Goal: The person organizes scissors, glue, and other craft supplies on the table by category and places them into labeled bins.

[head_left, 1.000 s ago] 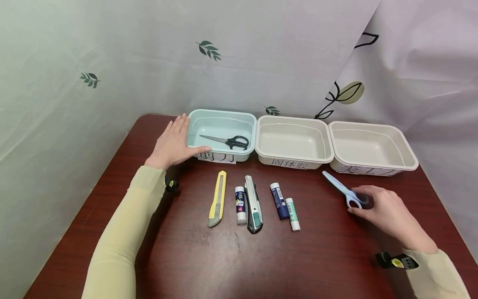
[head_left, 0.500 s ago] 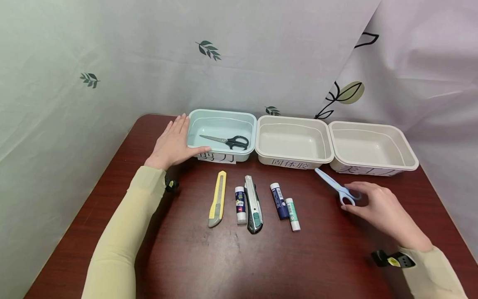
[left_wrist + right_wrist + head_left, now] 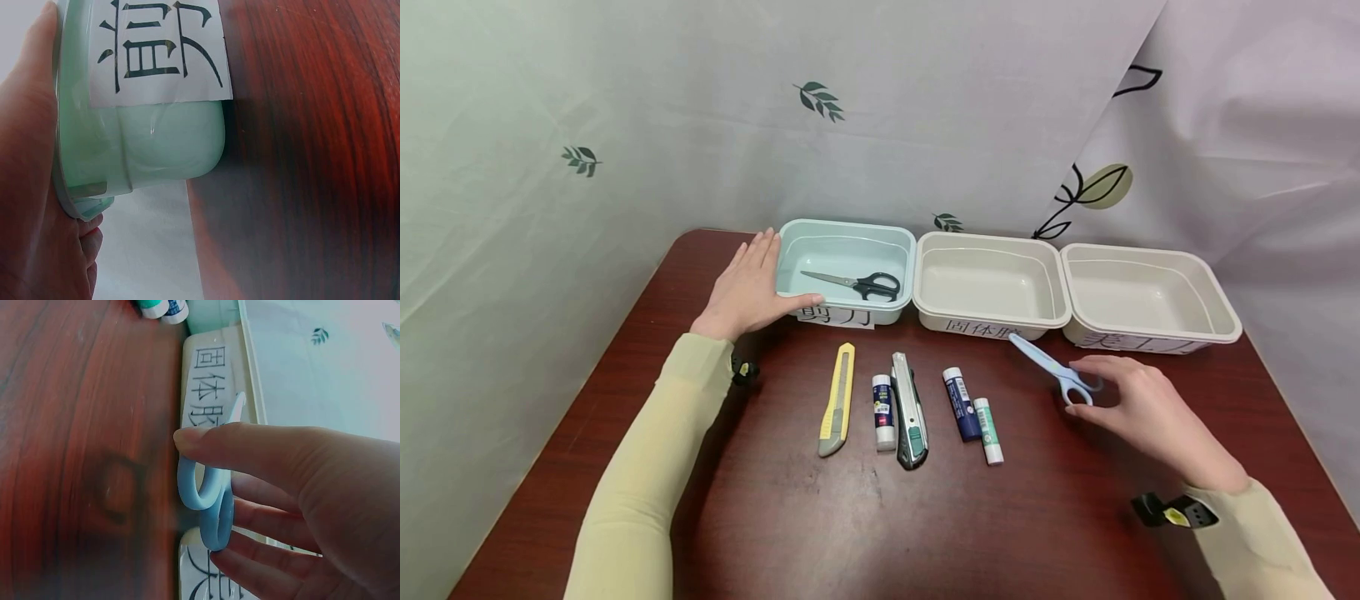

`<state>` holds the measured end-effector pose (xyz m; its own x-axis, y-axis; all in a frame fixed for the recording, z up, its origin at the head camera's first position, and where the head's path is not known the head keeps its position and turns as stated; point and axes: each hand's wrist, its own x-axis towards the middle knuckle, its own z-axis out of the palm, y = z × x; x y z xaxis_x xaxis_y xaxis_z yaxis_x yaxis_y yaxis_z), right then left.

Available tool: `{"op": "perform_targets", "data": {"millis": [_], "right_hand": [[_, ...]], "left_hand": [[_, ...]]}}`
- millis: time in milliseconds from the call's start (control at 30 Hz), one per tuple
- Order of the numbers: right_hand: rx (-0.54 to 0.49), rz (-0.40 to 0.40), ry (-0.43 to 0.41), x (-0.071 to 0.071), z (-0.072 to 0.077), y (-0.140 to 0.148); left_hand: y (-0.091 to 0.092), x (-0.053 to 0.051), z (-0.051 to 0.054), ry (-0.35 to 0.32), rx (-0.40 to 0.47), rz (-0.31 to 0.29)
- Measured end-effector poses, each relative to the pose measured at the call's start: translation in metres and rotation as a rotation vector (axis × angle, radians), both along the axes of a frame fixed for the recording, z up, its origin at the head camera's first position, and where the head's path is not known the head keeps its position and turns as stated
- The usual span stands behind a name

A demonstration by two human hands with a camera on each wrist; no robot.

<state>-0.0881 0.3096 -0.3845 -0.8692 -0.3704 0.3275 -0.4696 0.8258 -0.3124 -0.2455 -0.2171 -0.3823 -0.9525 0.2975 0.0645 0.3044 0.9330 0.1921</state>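
Note:
My right hand [image 3: 1138,404] pinches a pair of light blue scissors [image 3: 1047,363] by the handle loops, thumb on one side and fingers on the other. In the right wrist view the scissors [image 3: 212,481] hang above the table, their shadow apart from them. The blades point toward the middle bin. My left hand [image 3: 745,287] rests on the left corner of a light blue bin [image 3: 850,231], thumb along the front rim and fingers straight at its side. Inside that bin lie black-handled scissors [image 3: 876,286]. In the left wrist view the bin's paper label [image 3: 159,50] shows.
Two beige bins, a middle one [image 3: 992,323] and a right one [image 3: 1150,250], continue the row. On the table lie a yellow box cutter [image 3: 837,400], a silver and black box cutter [image 3: 910,412], and glue sticks: white-capped [image 3: 883,412], dark blue [image 3: 962,404] and green [image 3: 988,431].
My right hand has moved left with the light blue scissors, from in front of the right bin toward the middle bin. My left hand has stayed on the light blue bin.

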Motion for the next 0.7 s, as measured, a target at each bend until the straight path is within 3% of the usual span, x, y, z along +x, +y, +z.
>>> {"op": "perform_targets", "data": {"millis": [700], "right_hand": [[-0.028, 0.102, -0.014, -0.011, 0.014, -0.024]], "left_hand": [[0.000, 0.000, 0.000, 0.001, 0.002, -0.003]]}}
